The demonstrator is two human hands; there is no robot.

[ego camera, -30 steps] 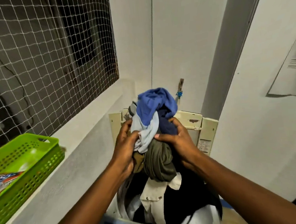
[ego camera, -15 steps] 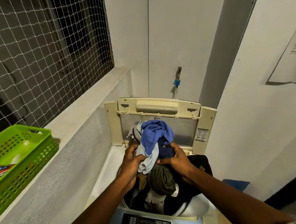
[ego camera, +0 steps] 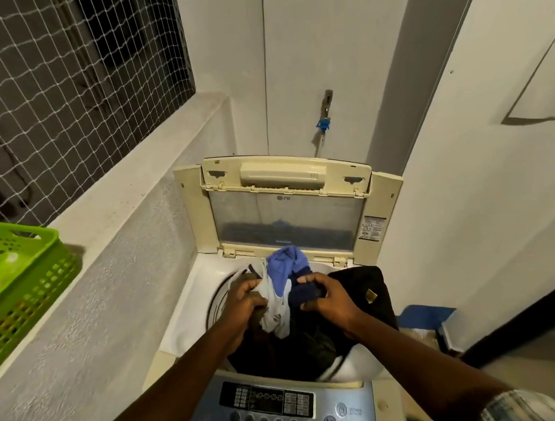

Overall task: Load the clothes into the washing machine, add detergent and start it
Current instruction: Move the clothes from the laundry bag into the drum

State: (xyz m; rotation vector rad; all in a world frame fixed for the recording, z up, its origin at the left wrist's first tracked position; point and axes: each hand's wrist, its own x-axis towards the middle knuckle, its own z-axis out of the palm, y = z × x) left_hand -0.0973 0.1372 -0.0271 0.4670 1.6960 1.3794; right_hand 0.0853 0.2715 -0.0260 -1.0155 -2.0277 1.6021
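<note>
Having come down from chest height, now sinking a bundle of clothes (ego camera: 283,285) into the washing machine (ego camera: 191,318) drum, left hand (ego camera: 244,299) and right hand (ego camera: 328,297) both clenching tight around fabric.

Two bare forearms, a plaid short sleeve (ego camera: 526,406) in pale checks at the right arm's lower edge.

White walls (ego camera: 340,41) ahead; netted window (ego camera: 63,77) at ten o'clock above a ledge (ego camera: 141,160); tap (ego camera: 326,108) at twelve.
</note>
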